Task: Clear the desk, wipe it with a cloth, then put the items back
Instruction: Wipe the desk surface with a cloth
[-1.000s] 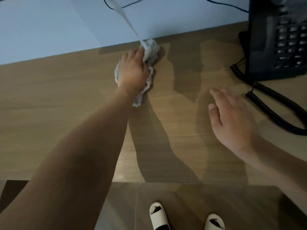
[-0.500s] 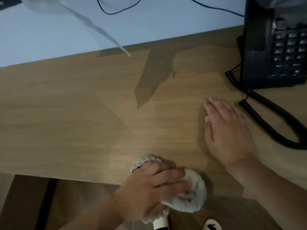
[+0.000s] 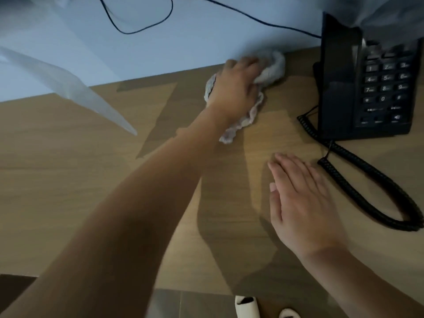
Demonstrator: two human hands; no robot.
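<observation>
In the head view, a wooden desk [image 3: 68, 180] is seen from above, its far edge lying against a pale wall [image 3: 160, 49]. The cloth [image 3: 271, 70], a crumpled grey-white rag, is pressed onto the desk close to the far edge, toward the right end. It is grasped by the left hand [image 3: 236, 88], whose fingers are curled over the bunched top of it; part of the cloth is left trailing out beneath the wrist toward the near edge. The left forearm is stretched diagonally across the desk from the near left corner.

The right hand [image 3: 300, 203] is laid flat on the desk, released, with straight fingers kept together and nothing held. It is placed nearer the near edge than the cloth and apart from it.

A black telephone [image 3: 367, 88] is stood at the right end of the desk, just beside the cloth and in the way of any sweep to the right. Its coiled cord [image 3: 367, 189] is looped over the desk near the right edge, close to the right hand's fingertips. A thin black cable [image 3: 146, 28] is seen hanging against the wall beyond the far edge. Below the near edge, two white slippers [image 3: 246, 306] are seen on the floor.
</observation>
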